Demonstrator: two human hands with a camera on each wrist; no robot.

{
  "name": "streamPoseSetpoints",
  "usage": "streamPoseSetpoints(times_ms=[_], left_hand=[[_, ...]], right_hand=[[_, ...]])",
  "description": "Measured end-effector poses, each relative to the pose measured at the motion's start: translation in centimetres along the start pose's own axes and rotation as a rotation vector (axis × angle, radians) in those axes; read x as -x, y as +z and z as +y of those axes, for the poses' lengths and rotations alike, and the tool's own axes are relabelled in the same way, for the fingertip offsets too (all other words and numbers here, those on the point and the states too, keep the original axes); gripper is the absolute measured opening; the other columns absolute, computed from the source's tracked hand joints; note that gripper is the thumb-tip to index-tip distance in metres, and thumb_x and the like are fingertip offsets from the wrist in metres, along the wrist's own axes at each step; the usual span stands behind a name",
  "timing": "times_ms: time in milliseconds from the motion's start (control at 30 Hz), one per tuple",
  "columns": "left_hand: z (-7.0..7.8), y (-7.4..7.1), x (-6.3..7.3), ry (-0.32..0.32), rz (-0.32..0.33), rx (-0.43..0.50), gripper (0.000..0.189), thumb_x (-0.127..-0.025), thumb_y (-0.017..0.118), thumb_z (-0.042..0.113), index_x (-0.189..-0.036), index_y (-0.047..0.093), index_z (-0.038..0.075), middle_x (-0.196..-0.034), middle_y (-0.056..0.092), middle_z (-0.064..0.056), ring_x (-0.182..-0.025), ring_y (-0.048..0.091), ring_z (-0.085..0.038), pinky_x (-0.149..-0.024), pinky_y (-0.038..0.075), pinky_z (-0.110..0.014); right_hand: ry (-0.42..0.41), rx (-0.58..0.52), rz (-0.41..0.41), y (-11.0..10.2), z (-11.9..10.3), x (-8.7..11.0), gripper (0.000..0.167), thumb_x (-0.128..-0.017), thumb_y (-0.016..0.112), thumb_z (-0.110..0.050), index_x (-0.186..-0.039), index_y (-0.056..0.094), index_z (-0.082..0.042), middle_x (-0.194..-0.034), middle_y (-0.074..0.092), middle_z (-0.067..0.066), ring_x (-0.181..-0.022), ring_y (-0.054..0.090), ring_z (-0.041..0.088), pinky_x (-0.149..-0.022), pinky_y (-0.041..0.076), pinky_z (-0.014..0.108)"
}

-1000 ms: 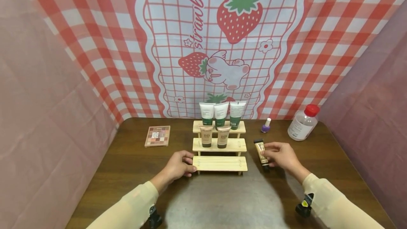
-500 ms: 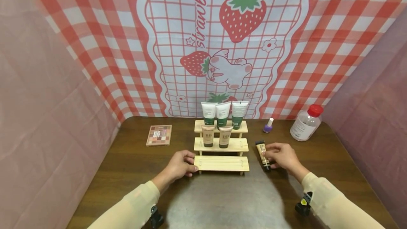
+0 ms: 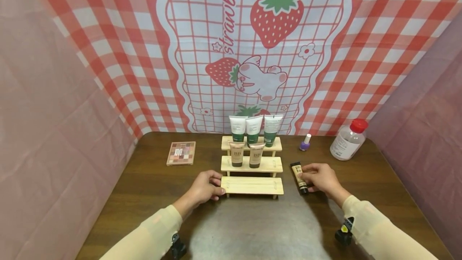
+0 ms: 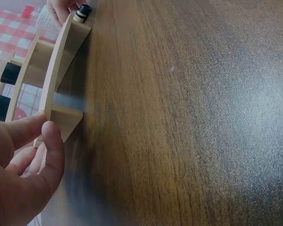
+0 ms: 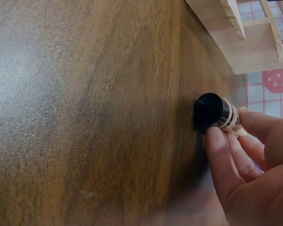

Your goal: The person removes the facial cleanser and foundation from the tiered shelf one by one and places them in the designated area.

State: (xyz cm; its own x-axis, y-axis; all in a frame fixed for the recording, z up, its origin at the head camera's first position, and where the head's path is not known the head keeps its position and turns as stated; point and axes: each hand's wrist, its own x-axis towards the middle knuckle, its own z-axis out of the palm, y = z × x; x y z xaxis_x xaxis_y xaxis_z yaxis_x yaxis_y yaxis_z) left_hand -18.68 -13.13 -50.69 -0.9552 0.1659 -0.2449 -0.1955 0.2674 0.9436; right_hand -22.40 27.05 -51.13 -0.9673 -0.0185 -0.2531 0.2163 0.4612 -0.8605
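A three-step wooden display stand (image 3: pixel 252 186) stands mid-table. My left hand (image 3: pixel 204 187) grips the left end of its lowest step; in the left wrist view thumb and fingers pinch the wooden board (image 4: pixel 49 89). To the right of the stand, my right hand (image 3: pixel 320 177) holds a small gold tube (image 3: pixel 299 178) with black ends, tilted. In the right wrist view its round black cap (image 5: pixel 210 110) faces the camera, close over the tabletop, with the fingers around the body. White-and-green tubes (image 3: pixel 254 127) stand on the top step, and two beige BB cream tubes (image 3: pixel 236 155) on the middle one.
An eyeshadow palette (image 3: pixel 181 153) lies at the left of the wooden table (image 3: pixel 144 212). Purple nail polish (image 3: pixel 304 143) with a white cap and a clear bottle (image 3: pixel 348 139) with a red lid stand at the back right. A strawberry-print cloth (image 3: pixel 195 51) hangs behind.
The head view has shifted slightly, so everything sits a little further right. Both hands keep their grips; the gold tube has turned slightly in the right fingers.
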Motion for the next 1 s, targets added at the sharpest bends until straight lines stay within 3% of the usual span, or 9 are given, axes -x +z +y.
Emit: streamPoseSetpoints(times_ms=[733, 900, 1000], left_hand=[[0.1, 0.1, 0.0, 0.004, -0.008, 0.005, 0.049, -0.077, 0.078, -0.017, -0.122, 0.059, -0.011, -0.102, 0.063, -0.022, -0.064, 0.061, -0.019, -0.055, 0.063, -0.034], [0.0, 0.0, -0.1, -0.003, -0.013, 0.008, 0.049, -0.077, 0.078, -0.017, -0.122, 0.058, -0.011, -0.101, 0.063, -0.021, -0.065, 0.061, -0.019, -0.056, 0.063, -0.034], [0.0, -0.1, -0.1, -0.006, -0.016, 0.009, 0.048, -0.078, 0.078, -0.016, -0.121, 0.058, -0.011, -0.101, 0.063, -0.021, -0.065, 0.061, -0.019, -0.056, 0.063, -0.034]], right_hand=[[0.008, 0.055, 0.040, -0.3, -0.5, 0.2, 0.042, -0.090, 0.079, -0.018, -0.120, 0.067, 0.008, -0.090, 0.076, 0.011, -0.075, 0.068, 0.016, -0.056, 0.065, 0.040], [-0.066, 0.136, 0.038, -0.8, -1.7, 0.4, 0.044, -0.090, 0.080, -0.023, -0.121, 0.068, 0.006, -0.097, 0.076, 0.016, -0.073, 0.070, 0.020, -0.055, 0.065, 0.040], [-0.192, 0.209, 0.031, -0.9, -3.2, 0.3, 0.044, -0.091, 0.080, -0.025, -0.121, 0.069, 0.005, -0.099, 0.077, 0.016, -0.072, 0.071, 0.023, -0.055, 0.063, 0.037]])
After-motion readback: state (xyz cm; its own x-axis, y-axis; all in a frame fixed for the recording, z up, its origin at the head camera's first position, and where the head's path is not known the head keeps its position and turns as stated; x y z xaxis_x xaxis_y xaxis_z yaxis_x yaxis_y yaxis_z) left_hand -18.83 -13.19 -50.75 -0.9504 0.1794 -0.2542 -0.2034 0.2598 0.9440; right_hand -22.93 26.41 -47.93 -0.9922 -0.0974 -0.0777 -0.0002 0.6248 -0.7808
